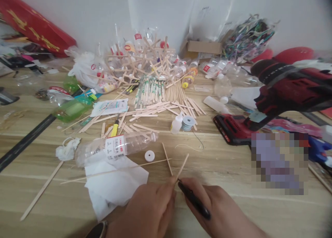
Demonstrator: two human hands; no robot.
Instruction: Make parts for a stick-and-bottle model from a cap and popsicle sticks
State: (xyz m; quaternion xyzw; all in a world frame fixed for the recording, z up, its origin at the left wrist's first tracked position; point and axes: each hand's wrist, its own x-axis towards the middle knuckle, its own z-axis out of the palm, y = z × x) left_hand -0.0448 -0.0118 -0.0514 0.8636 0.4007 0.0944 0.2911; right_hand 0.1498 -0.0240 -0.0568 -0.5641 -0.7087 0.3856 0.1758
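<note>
Pinching thin wooden stick [183,166] in left hand [153,205] at six o'clock, near white cap [149,156]; gripping black tool [195,200] in right hand [216,205] at five.

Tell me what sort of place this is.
Probably a craft or hobby workbench: a red cordless drill stands on the wooden tabletop, loose wooden sticks lie in piles, and the right hand holds a black-handled tool.
</note>
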